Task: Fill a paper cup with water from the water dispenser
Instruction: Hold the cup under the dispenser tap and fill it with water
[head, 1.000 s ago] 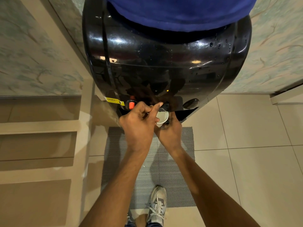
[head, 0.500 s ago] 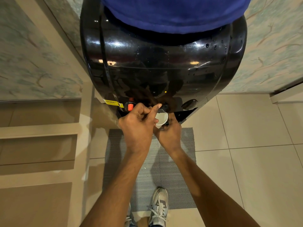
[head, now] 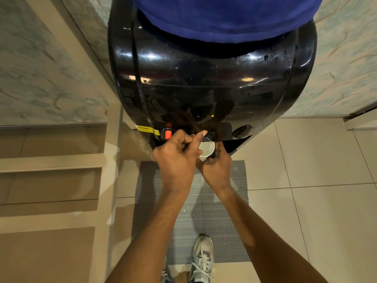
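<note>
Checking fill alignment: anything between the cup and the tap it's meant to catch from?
Nothing visible. The right hand holds the paper cup directly below the middle tap, which the left hand presses with its thumb. The gap looks clear.

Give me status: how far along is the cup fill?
Done: the paper cup is in place at the black water dispenser, gripped by the right hand from below. In hand: the left hand has its thumb on the middle tap, beside the red tap. Left: finishing the fill and withdrawing; water level can't be read here.
</note>
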